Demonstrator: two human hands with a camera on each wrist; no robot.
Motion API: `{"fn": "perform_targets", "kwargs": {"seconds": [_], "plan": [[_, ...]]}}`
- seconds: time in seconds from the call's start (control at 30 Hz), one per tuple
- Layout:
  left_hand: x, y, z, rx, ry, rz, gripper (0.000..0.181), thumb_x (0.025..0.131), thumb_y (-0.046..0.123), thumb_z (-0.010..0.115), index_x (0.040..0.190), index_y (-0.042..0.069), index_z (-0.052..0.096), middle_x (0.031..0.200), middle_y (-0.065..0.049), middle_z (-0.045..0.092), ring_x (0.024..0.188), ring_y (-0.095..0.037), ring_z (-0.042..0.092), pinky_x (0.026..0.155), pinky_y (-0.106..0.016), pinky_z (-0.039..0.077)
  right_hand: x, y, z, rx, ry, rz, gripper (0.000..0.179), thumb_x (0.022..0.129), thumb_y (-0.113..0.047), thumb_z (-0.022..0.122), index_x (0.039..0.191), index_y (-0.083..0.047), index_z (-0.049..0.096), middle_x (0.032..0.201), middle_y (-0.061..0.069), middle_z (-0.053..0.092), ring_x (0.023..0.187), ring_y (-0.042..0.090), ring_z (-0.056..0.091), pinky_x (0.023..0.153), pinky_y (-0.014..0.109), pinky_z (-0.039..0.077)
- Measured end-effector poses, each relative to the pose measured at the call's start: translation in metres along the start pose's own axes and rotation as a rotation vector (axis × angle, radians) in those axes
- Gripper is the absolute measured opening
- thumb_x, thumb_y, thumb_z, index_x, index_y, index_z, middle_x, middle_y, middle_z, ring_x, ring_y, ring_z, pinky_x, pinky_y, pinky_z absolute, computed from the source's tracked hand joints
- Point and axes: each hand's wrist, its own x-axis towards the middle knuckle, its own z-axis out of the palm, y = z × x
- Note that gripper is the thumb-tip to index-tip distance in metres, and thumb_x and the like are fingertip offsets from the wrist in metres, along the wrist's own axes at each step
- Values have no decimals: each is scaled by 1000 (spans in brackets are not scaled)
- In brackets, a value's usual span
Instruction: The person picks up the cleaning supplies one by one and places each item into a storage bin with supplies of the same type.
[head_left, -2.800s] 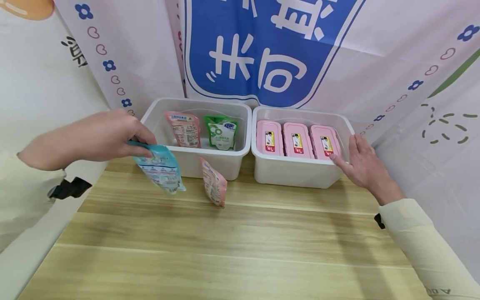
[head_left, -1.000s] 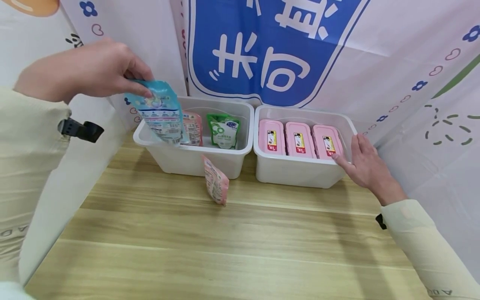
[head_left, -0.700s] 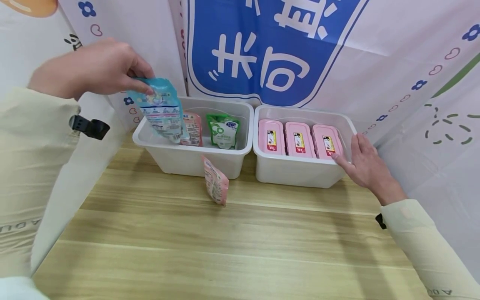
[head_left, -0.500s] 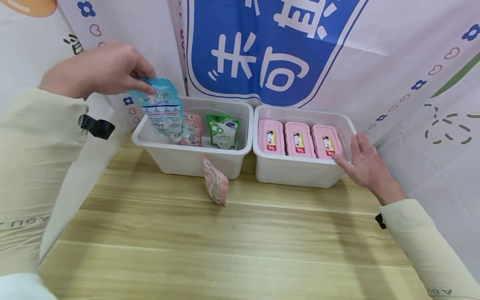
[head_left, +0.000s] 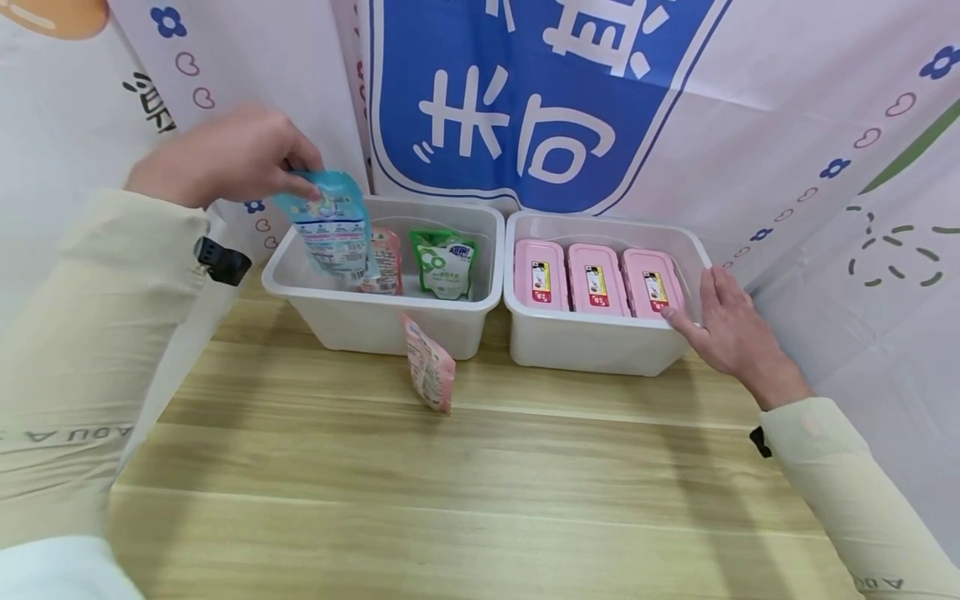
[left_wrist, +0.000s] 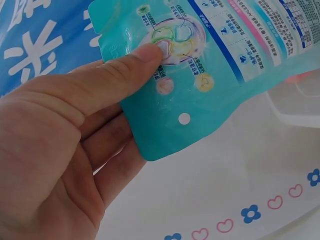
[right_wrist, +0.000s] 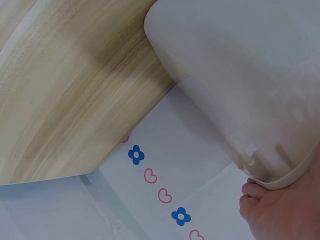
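Observation:
My left hand (head_left: 243, 158) pinches the top edge of a blue-green detergent refill pouch (head_left: 330, 229), thumb on its printed face in the left wrist view. The pouch hangs upright over the left part of the left white bin (head_left: 382, 325), its lower end below the rim line. Behind it, a pink pouch (head_left: 386, 262) is partly hidden; a green pouch (head_left: 445, 262) leans inside to the right. My right hand (head_left: 738, 329) holds the near right corner of the right white bin (head_left: 592, 346), thumb over the rim, fingers along the outer side (right_wrist: 280, 212).
Another pink pouch (head_left: 430, 367) stands on the wooden table (head_left: 480, 492) just before the left bin. Three pink lidded boxes (head_left: 542, 275) fill the right bin side by side. Printed cloth (head_left: 517, 100) hangs right behind both bins.
My left hand has lifted the blue-green pouch from before the left bin to above it, lately shifting slightly right and down. My right hand has stayed at the right bin's corner.

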Motion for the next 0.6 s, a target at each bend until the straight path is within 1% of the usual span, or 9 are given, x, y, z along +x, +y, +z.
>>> {"fn": "perform_targets", "kwargs": {"seconds": [0.2,0.4,0.6], "plan": [[6,-2,10,-24,-36,-4,23,99,14,75,116,-1,78,111,-22,78,89,-26,72,82,-46,65,0,-2,0,7,-6,10,107,105,-72,29,164,6,-13,173,31,-16,161,56,-3,126,77,9],[10,-3,21,-18,-43,4,24,99,15,75,118,0,78,112,-21,79,92,-27,74,86,-48,65,-1,-2,0,2,-1,7,106,105,-72,28,164,6,-13,173,32,-15,160,57,0,126,77,10],[12,-4,31,-28,-48,7,23,99,15,75,117,2,79,111,-19,79,91,-26,74,85,-48,65,0,0,0,-3,-7,7,106,105,-71,29,163,7,-14,172,33,-16,160,57,-2,126,77,9]]}}
